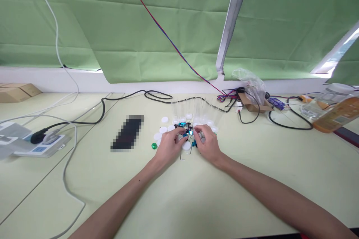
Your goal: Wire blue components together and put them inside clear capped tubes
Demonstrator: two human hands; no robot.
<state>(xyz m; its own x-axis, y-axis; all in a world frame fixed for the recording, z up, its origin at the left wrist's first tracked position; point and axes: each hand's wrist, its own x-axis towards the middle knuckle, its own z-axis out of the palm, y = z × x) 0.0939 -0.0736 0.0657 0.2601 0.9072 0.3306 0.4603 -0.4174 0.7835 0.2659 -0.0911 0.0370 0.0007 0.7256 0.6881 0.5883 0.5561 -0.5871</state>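
Observation:
My left hand (169, 145) is bent into a pinch over a cluster of small blue and black parts (183, 124). What sits between its thumb and fingertips is too small to name. My right hand (209, 145) faces it from the other side, fingers curled together close to a shiny light-blue piece (191, 132); its grip is partly hidden. Round white caps (186, 145) lie about both hands, with a green knob-like part (154, 145) left of them. Thin L-shaped hex keys (181, 155) rest just in front. Clear tubes (198, 108) stand behind the cluster.
A pixelated dark patch (127, 133) covers something at left. Farther left are a power strip (42, 149) and white cables. At right, a cardboard box (251, 102) with a plastic bag, black cables, a clear jar (325, 99) and an orange bottle (338, 115) occupy the table.

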